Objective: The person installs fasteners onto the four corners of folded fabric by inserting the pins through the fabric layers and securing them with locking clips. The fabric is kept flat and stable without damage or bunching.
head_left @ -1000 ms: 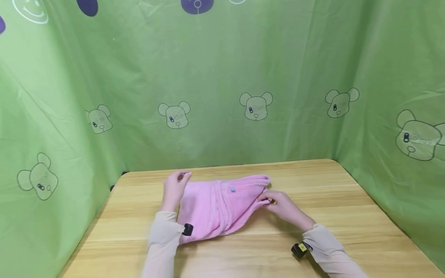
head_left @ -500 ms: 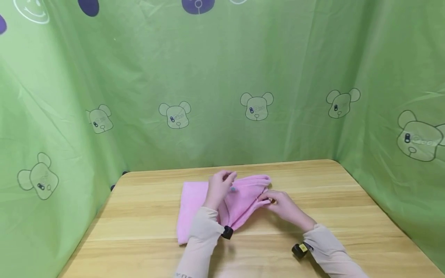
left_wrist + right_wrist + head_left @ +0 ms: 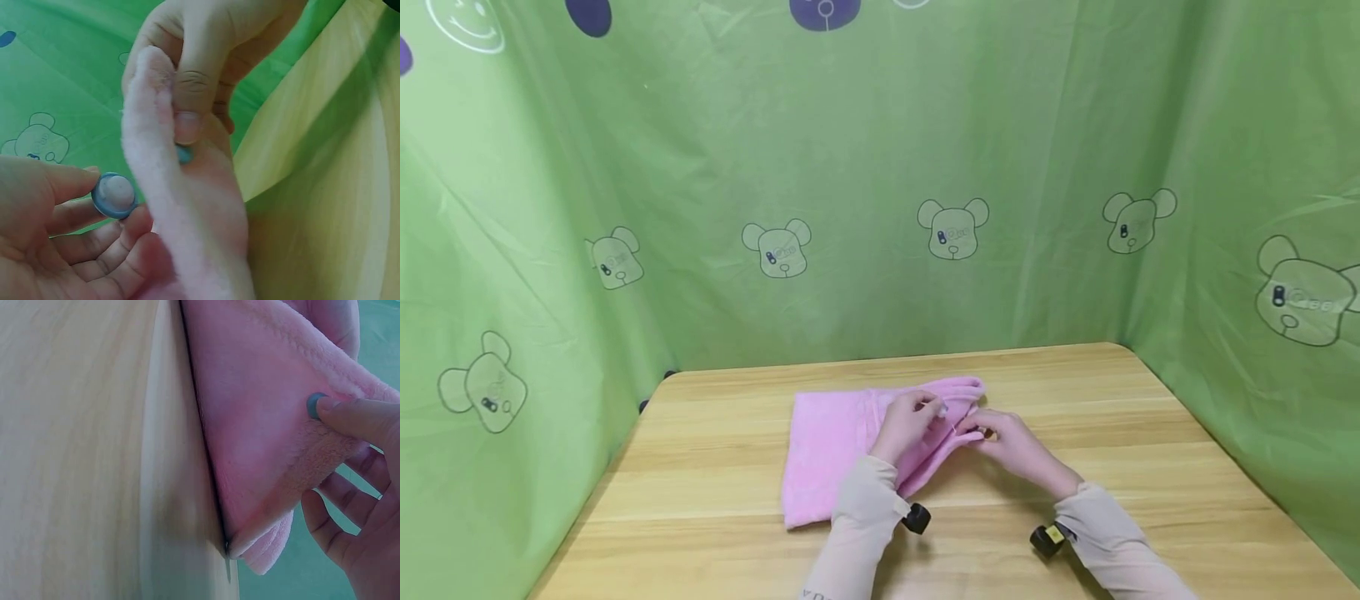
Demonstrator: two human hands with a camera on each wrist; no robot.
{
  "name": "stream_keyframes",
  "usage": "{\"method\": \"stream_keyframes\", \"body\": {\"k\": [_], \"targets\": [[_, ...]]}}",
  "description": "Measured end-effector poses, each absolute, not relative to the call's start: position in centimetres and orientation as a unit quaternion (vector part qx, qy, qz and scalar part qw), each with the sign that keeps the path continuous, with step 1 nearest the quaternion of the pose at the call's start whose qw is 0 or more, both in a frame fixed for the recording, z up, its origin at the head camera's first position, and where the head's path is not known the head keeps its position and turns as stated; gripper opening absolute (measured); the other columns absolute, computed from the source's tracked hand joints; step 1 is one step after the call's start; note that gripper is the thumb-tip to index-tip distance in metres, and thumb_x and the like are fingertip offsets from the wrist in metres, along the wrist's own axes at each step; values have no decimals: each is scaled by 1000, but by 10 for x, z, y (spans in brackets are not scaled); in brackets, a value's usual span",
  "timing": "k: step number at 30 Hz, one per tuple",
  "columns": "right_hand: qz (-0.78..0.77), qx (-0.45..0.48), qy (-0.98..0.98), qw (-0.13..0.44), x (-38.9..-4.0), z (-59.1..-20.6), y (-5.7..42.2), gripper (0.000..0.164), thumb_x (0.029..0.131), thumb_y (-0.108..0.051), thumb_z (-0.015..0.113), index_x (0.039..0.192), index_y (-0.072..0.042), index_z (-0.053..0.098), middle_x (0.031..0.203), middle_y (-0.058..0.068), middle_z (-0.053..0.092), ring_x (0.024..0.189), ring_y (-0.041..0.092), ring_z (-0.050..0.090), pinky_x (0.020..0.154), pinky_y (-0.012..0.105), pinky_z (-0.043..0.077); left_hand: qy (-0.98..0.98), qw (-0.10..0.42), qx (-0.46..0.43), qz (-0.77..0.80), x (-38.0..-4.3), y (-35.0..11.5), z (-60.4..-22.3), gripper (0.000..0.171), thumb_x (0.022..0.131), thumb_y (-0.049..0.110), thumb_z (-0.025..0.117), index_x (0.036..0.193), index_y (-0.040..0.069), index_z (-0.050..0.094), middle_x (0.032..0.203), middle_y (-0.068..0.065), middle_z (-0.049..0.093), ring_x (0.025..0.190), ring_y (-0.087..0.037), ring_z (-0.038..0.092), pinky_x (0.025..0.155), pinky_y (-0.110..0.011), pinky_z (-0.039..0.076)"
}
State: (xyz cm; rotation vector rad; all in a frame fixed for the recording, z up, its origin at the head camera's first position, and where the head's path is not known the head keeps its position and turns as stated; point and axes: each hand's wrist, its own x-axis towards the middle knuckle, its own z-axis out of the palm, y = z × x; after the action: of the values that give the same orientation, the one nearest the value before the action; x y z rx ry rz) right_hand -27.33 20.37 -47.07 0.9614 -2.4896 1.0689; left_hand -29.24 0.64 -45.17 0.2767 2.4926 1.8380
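Note:
A pink plush cloth [image 3: 823,454] lies folded on the table, its right end bunched up. My left hand [image 3: 906,425] is over that end; its thumb and fingers pinch a small round blue piece with a whitish domed centre [image 3: 116,194], beside the raised cloth edge. My right hand [image 3: 1011,446] pinches this edge. Its thumb [image 3: 350,415] presses a small blue button-like piece [image 3: 314,406] against the plush surface. In the right wrist view, part of my left hand shows behind the cloth. Most of the pinching fingers behind the edge are hidden.
The wooden table [image 3: 700,467] extends around the cloth on all sides. A green curtain [image 3: 857,308] with bear prints encloses its back and sides. Black wrist cameras hang below both sleeves, the left [image 3: 917,518] close to the cloth.
My left hand has moved right from the cloth's left side to the bunched end, near my right hand. The right hand stays in place, pinching the edge.

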Motion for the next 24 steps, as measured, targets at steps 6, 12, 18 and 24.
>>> {"method": "stream_keyframes", "body": {"k": [6, 12, 18, 24], "targets": [[368, 331, -859, 133, -273, -471, 204, 18, 81, -12, 75, 99, -13, 73, 97, -2, 74, 91, 8, 66, 84, 31, 56, 758, 55, 57, 648, -290, 13, -457, 14, 94, 16, 63, 98, 4, 70, 83, -6, 67, 74, -16, 62, 71, -29, 57], [368, 330, -859, 136, -273, -471, 204, 18, 80, -13, 76, 98, -15, 73, 97, -3, 74, 92, 9, 67, 85, 32, 56, 755, 66, 49, 651, -290, 14, -456, 15, 93, 18, 64, 97, 5, 70, 82, -4, 66, 76, -17, 63, 73, -31, 57], [368, 324, -861, 132, -273, -472, 204, 18, 81, -15, 75, 98, -18, 73, 98, -4, 74, 93, 10, 67, 85, 33, 56, 766, 71, 58, 636, -289, 14, -455, 16, 92, 18, 65, 99, 6, 71, 84, -7, 68, 77, -19, 64, 73, -34, 58], [365, 326, -862, 135, -273, -471, 204, 18, 81, -16, 76, 98, -18, 73, 98, -4, 74, 93, 11, 67, 86, 35, 56, 770, 72, 67, 630, -289, 14, -458, 18, 92, 19, 65, 102, 6, 71, 83, -6, 68, 77, -17, 63, 73, -33, 58]]}}
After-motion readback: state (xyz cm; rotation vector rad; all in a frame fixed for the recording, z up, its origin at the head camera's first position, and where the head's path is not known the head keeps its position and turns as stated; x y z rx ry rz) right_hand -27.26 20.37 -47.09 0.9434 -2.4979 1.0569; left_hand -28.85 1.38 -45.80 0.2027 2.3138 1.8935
